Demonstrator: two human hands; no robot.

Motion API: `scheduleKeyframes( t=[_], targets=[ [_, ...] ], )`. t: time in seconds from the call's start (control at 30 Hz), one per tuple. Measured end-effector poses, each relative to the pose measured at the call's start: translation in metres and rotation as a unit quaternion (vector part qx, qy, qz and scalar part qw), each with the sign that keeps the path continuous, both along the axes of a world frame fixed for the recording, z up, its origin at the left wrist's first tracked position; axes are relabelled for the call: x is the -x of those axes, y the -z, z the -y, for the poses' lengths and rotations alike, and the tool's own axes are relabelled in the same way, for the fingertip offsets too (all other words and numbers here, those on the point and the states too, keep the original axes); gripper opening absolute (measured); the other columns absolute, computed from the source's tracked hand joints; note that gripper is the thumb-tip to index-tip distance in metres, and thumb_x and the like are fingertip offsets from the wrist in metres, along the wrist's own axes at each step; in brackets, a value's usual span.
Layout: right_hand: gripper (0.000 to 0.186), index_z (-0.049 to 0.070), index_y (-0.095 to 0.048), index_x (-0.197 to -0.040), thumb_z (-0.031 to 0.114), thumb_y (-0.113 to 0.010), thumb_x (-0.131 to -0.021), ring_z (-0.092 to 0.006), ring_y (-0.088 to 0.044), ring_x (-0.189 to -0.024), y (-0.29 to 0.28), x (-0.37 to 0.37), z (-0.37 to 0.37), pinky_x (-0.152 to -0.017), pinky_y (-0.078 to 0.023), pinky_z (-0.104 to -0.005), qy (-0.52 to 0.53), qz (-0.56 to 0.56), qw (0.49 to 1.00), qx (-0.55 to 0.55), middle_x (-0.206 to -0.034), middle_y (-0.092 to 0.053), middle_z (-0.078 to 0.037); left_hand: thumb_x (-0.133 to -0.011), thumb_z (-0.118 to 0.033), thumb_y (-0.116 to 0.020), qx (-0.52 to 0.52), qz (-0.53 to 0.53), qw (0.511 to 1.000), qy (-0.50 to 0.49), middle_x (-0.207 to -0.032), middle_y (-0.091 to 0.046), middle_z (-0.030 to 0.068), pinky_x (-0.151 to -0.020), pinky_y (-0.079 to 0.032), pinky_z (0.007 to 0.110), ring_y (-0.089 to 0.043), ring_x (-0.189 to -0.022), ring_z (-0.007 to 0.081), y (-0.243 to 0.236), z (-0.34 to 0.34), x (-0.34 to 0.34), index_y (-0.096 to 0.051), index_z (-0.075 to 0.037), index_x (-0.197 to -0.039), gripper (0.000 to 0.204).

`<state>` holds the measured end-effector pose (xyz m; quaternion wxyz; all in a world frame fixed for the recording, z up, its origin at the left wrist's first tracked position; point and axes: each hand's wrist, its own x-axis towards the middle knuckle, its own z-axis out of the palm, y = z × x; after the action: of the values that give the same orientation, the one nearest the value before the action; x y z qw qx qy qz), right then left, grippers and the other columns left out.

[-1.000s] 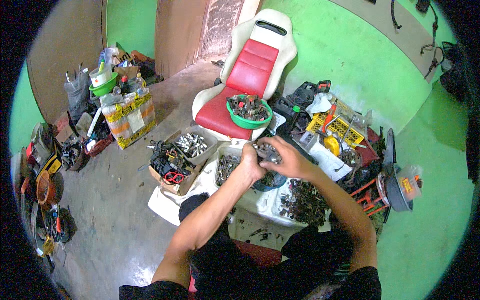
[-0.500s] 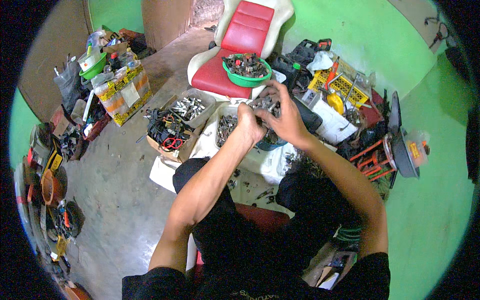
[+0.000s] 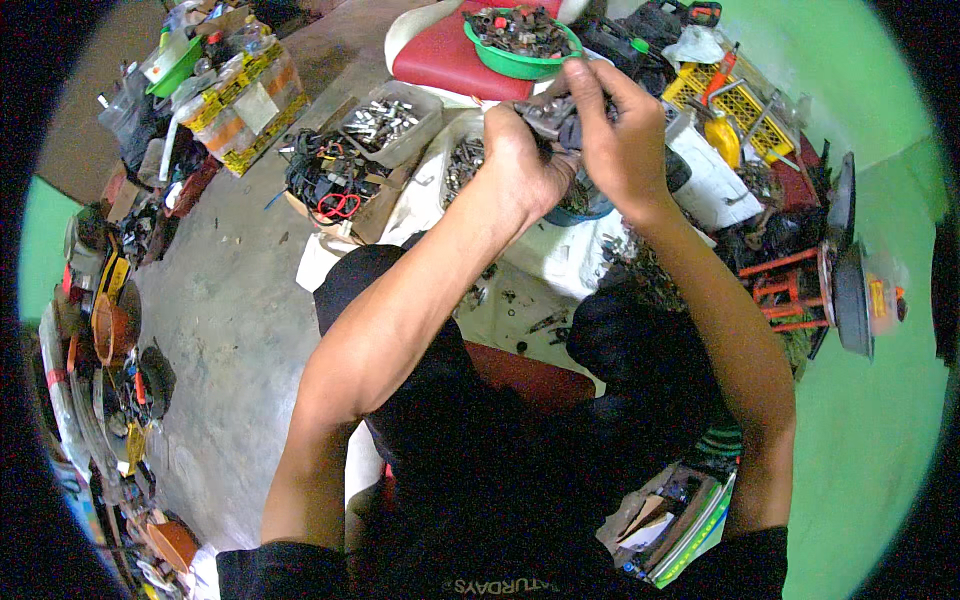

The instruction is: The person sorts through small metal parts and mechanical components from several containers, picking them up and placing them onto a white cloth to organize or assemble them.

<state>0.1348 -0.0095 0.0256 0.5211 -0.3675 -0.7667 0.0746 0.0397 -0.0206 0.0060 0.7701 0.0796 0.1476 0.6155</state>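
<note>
Left hand [image 3: 520, 165] and right hand [image 3: 620, 140] are raised together, both clamped on a small metal part [image 3: 548, 112], held just below the green bowl [image 3: 520, 62] on the red seat [image 3: 440, 60].

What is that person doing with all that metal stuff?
A person sits on the floor and holds a small metal part up with both hands. The left hand grips it from below, and the right hand pinches it from above. Just past the hands, a green bowl full of metal bits rests on a red seat. A clear tub of shiny pieces and a box of cables sit to the left.
</note>
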Motion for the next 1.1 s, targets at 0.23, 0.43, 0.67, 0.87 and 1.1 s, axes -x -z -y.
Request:
scheduleKeyframes(
  t=[0.23, 0.43, 0.67, 0.87, 1.1],
  targets=[
    [0.044, 0.001, -0.065, -0.083, 0.035, -0.04, -0.096, -0.0384, -0.062, -0.069, 0.011, -0.02, -0.021, -0.064, -0.047, -0.0432, 0.042, -0.085, 0.988, 0.119, -0.071, -0.063, -0.021, -0.091, -0.031, -0.037, -0.054, -0.135, 0.986, 0.087, -0.104, -0.059, 0.0131, -0.083, -0.05, 0.048, -0.06, -0.094, 0.0275, -0.001, 0.009, -0.003, -0.05, -0.006, -0.111, 0.035],
    [0.041, 0.0, -0.058, -0.092, 0.031, -0.032, -0.098, -0.036, -0.058, -0.081, -0.012, -0.015, -0.008, -0.075, -0.044, -0.0443, 0.091, -0.055, 0.986, 0.128, -0.084, -0.062, -0.02, -0.092, -0.039, -0.032, 0.004, -0.138, 0.986, 0.093, -0.115, -0.059, 0.0127, -0.092, -0.044, 0.053, -0.055, -0.108, 0.028, -0.018, 0.014, -0.011, -0.053, -0.009, -0.117, 0.044],
    [0.036, 0.002, -0.049, -0.11, 0.031, -0.032, -0.098, -0.0467, -0.054, -0.094, -0.01, -0.015, -0.014, -0.082, -0.04, -0.0503, 0.072, -0.076, 0.993, 0.063, -0.1, -0.058, -0.026, -0.092, -0.029, -0.029, 0.002, -0.001, 0.998, 0.062, -0.106, -0.062, 0.0141, -0.089, -0.047, 0.044, -0.06, -0.097, 0.0291, 0.003, -0.009, -0.015, -0.056, -0.004, -0.108, 0.04],
    [0.048, 0.002, -0.049, -0.117, 0.039, -0.023, -0.1, -0.0281, -0.051, -0.111, 0.002, -0.03, -0.033, -0.097, -0.036, -0.0356, -0.012, -0.007, 0.988, 0.156, -0.113, -0.054, -0.016, -0.09, -0.025, -0.027, 0.055, -0.004, 0.998, -0.014, -0.106, -0.061, 0.0163, -0.098, -0.033, 0.058, -0.054, -0.106, 0.0308, 0.015, -0.004, -0.022, -0.057, -0.001, -0.105, 0.041],
    [0.035, 0.0, -0.053, -0.114, 0.028, -0.04, -0.097, -0.0226, -0.062, -0.086, -0.049, -0.046, 0.016, -0.075, -0.048, -0.0335, -0.03, 0.082, 0.99, 0.113, -0.096, -0.062, -0.015, -0.087, -0.024, -0.03, 0.014, 0.07, 0.997, -0.033, -0.116, -0.056, 0.0197, -0.099, -0.035, 0.052, -0.051, -0.111, 0.0335, 0.009, 0.003, -0.004, -0.052, 0.001, -0.115, 0.044]
  ],
)
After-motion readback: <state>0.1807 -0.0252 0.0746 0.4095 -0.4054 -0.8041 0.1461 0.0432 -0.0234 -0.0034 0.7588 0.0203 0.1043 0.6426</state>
